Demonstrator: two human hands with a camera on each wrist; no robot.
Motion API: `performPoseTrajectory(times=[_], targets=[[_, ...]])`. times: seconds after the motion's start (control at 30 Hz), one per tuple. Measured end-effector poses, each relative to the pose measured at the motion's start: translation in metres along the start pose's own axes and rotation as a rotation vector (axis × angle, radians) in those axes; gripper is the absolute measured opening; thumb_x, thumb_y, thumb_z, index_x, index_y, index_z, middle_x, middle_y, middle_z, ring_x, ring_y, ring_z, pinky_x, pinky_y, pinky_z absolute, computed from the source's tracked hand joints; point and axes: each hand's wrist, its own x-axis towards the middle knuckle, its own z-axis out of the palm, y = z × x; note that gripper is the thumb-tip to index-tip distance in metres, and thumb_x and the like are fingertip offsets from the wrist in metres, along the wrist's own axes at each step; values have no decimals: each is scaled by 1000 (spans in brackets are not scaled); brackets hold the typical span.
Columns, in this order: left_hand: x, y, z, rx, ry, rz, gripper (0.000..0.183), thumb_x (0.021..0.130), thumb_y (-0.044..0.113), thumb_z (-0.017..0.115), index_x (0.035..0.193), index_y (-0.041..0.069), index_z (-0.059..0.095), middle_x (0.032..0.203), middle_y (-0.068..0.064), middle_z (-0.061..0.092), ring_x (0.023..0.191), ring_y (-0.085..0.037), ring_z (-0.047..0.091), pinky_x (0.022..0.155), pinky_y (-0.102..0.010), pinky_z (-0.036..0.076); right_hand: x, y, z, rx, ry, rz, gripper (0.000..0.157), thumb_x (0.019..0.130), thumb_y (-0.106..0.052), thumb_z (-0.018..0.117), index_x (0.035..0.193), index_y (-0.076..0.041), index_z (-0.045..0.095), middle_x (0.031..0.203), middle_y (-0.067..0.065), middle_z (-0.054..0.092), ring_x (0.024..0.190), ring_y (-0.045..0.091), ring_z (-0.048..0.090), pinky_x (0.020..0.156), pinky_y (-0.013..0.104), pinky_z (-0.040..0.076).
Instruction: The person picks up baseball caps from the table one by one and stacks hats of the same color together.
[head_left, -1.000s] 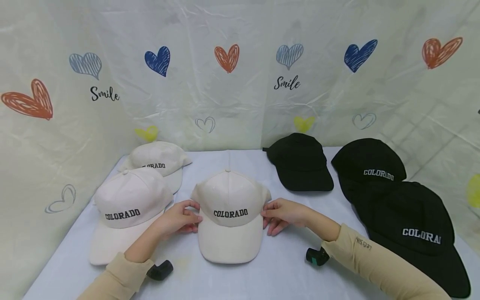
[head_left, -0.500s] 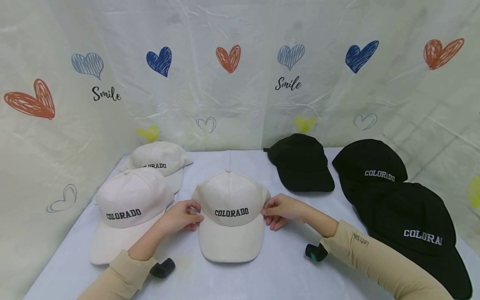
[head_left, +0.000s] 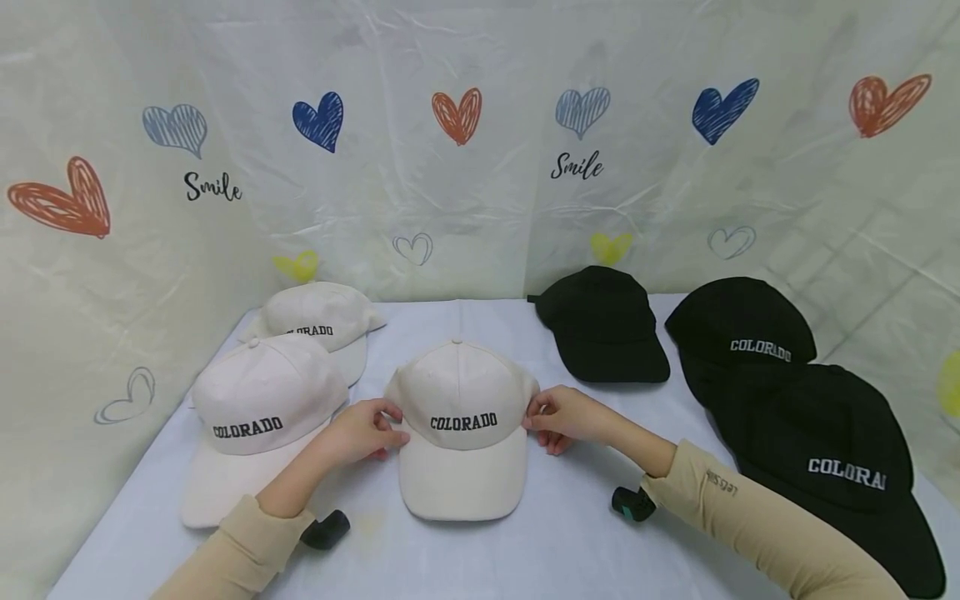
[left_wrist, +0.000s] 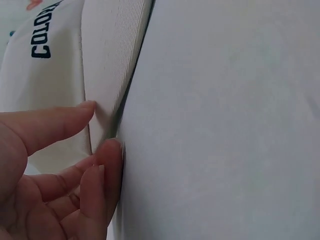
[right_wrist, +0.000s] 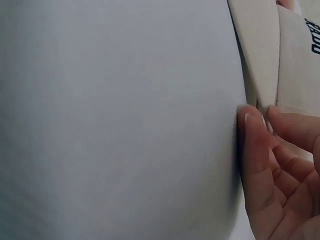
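Observation:
A cream baseball cap [head_left: 462, 475] with COLORADO in dark letters sits mid-table, its brim toward me. My left hand [head_left: 358, 433] pinches the cap's left side where brim meets crown. On the opposite side my right hand [head_left: 566, 417] pinches the matching corner. In the left wrist view, the thumb lies on top of the brim [left_wrist: 107, 60] and the curled fingers [left_wrist: 107, 155] are at its lower edge. The right wrist view shows thumb and fingers [right_wrist: 255, 145] meeting at the brim's corner [right_wrist: 257, 55].
Two more cream caps, a front one [head_left: 262, 400] and a rear one [head_left: 315, 312], stand at the left. Toward the right are three black caps: one at the back [head_left: 600, 325], two overlapping [head_left: 738, 321] near the edge [head_left: 825, 425]. A heart-printed curtain [head_left: 495, 208] hangs behind the white-covered table [head_left: 570, 542].
Both hands keep their pinch on the cream baseball cap. Its brim has shifted very slightly away from me, and the right hand's lower fingers have curled in closer.

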Motion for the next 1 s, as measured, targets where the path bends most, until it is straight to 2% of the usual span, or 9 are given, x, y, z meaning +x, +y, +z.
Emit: performPoseTrajectory(times=[0.17, 0.27, 0.53, 0.73, 1.0], targets=[[-3, 0, -3, -9, -15, 5, 36, 88, 17, 81, 117, 1, 67, 81, -4, 61, 64, -17, 62, 64, -31, 49, -4, -1, -2, -118, 35, -56, 14, 97, -16, 72, 101, -6, 64, 71, 4, 62, 54, 17, 63, 54, 31, 56], [-5, 0, -6, 2, -25, 15, 35, 89, 17, 80, 119, 2, 68, 82, -4, 62, 66, -17, 61, 64, -32, 49, -6, 0, -4, -141, 39, -93, 12, 97, -13, 72, 103, -6, 65, 72, 3, 61, 54, 17, 63, 54, 31, 56], [-11, 1, -17, -60, -48, 44, 32, 91, 11, 77, 119, 1, 67, 89, -7, 63, 70, -19, 64, 66, -34, 55, -13, -1, -12, -135, 18, -179, 9, 96, -4, 68, 105, -4, 68, 74, 3, 62, 55, 16, 62, 54, 31, 56], [-16, 3, -25, -39, -37, 71, 28, 91, 12, 77, 116, 3, 69, 89, -4, 65, 73, -19, 65, 65, -34, 55, -17, -3, -15, -106, 24, -200, 10, 96, -2, 68, 106, -3, 69, 75, 5, 64, 57, 16, 62, 57, 32, 57], [-40, 12, -41, 3, -20, 151, 22, 93, 14, 74, 111, 2, 69, 89, -2, 65, 79, -24, 66, 69, -34, 52, -29, -15, -17, -109, 66, -285, 11, 96, -2, 68, 107, 0, 69, 78, 9, 65, 59, 17, 62, 60, 30, 57]])
